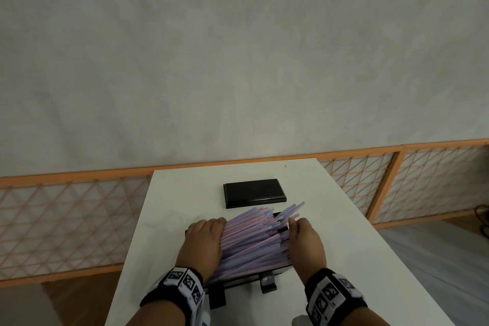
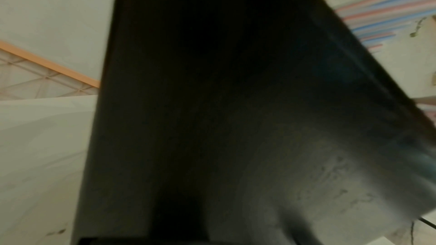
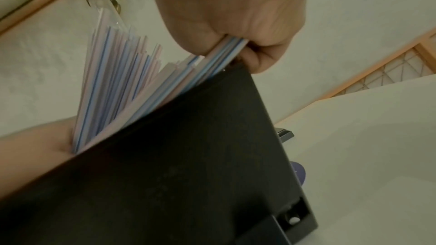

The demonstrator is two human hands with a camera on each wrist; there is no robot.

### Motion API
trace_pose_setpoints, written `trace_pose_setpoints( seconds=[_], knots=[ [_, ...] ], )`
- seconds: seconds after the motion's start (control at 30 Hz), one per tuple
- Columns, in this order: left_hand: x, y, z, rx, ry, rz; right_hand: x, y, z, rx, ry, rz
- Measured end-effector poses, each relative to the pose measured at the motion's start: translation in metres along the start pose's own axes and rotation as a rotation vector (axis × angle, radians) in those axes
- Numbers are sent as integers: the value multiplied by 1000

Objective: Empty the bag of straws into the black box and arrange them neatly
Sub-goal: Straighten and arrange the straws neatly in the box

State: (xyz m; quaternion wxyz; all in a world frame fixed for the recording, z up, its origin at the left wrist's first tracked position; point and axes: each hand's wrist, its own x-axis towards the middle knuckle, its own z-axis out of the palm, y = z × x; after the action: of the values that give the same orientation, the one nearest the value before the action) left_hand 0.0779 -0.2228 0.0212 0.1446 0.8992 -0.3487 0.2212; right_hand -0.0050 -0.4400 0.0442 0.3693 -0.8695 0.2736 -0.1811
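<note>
A fan of pink, blue and lilac straws [image 1: 254,241] lies heaped in the black box [image 1: 232,284] near the table's front edge, their far ends sticking out past the box rim. My left hand [image 1: 205,239] lies along the left side of the heap, palm against it. My right hand [image 1: 304,242] is at the right side. In the right wrist view that right hand [image 3: 235,16] pinches several straws [image 3: 122,74] between curled fingers and thumb above the box wall [image 3: 177,174]. The left wrist view is mostly filled by the dark box wall [image 2: 212,100], with straw ends [image 2: 387,12] at the upper right. No bag is visible.
The box's black lid [image 1: 254,193] lies flat farther back on the white table [image 1: 185,193]. A metal clasp [image 1: 267,282] hangs from the box's front. An orange lattice fence [image 1: 66,214] runs behind the table, in front of a grey wall.
</note>
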Motion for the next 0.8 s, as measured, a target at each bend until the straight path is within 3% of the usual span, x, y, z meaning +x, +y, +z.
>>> trace_pose_setpoints(
  seconds=[0.43,0.6,0.67,0.73,0.8],
  knots=[
    [-2,0,-2,-1,13,-20,2,9,24,84,114,-48],
    [0,2,-6,20,-23,-33,5,12,19,468,61,92],
    [1,2,-6,21,-31,-44,1,9,8,579,198,134],
    [0,2,-5,17,-40,-50,-6,6,-5,496,401,-16],
    [0,1,-4,15,-53,-58,-25,-7,-17,295,406,-416]
  ],
)
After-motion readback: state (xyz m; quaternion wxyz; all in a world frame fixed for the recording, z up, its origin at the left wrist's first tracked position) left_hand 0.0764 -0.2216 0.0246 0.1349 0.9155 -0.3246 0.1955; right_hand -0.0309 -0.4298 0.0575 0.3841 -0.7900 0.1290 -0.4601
